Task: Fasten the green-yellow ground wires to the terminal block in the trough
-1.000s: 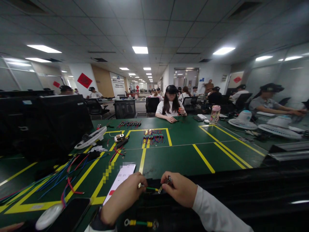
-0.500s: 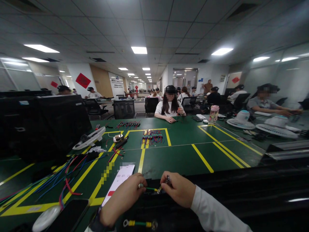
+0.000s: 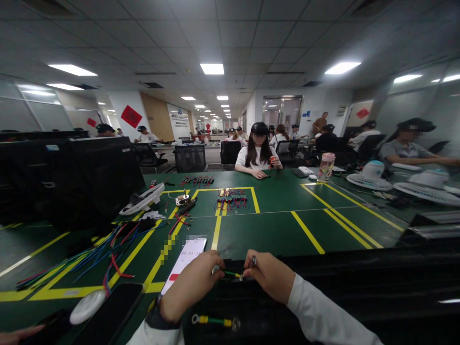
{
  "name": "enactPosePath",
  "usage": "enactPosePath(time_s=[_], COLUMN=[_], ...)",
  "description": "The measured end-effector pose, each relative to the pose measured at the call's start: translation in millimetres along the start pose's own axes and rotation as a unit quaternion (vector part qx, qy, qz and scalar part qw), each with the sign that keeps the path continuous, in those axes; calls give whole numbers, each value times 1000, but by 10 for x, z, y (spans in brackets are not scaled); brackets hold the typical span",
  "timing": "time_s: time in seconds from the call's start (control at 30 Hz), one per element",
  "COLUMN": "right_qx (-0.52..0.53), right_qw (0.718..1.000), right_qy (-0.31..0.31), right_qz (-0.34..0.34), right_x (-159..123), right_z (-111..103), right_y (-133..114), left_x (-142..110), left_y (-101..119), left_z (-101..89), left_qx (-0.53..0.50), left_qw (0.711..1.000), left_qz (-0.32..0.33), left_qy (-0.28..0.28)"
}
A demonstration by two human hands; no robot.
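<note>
**Short lead held between both hands; a second lies close by**

Step in hand, as judged: end work on one short green-and-yellow lead (image 3: 232,274), held at the near edge of the green table (image 3: 266,230), about mid-length. The left hand (image 3: 196,277) pinches the lead's left end. The right hand (image 3: 271,275) grasps its right end, where a metal terminal shows; a further metal piece protrudes from these fingers, its kind not discernible. In this judgement, the next move calls for a firm left pinch while the right fingers work the terminal.

Count, left to right:
- Loose cables (image 3: 89,254): one spread toward the left edge; strands not countable.
- White disc (image 3: 88,306): one, near-left corner.
- Dark phone (image 3: 111,316): one, beside the disc.
- White fans (image 3: 149,197): three; one left, two toward the right edge.
- Timer phone (image 3: 189,254): one, near edge, by the left hand.
- Motor (image 3: 182,200): one.
- Second lead (image 3: 217,321): one, nearer the wearer than the held lead.
- Wired-part clusters (image 3: 233,199): two, toward the far edge; pieces not countable.
- Bottle (image 3: 327,167): one, far edge, right of centre.
</note>
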State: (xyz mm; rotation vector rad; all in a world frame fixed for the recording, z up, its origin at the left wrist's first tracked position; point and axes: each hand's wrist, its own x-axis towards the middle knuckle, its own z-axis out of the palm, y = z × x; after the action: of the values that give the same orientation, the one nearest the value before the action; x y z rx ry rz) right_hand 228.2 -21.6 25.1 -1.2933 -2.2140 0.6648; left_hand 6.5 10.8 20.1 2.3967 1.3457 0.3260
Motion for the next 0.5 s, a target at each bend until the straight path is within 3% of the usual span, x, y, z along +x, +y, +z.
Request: enactPosePath(time_s=[0.5], right_qx=[3], right_qw=[1000], right_qy=[0], right_qz=[-2], right_x=[-2], right_z=[-9], right_y=[-26], left_x=[8], left_y=[-10], left_z=[-5], left_qx=[0], left_qw=[1000], left_qz=[-4], left_qy=[-4])
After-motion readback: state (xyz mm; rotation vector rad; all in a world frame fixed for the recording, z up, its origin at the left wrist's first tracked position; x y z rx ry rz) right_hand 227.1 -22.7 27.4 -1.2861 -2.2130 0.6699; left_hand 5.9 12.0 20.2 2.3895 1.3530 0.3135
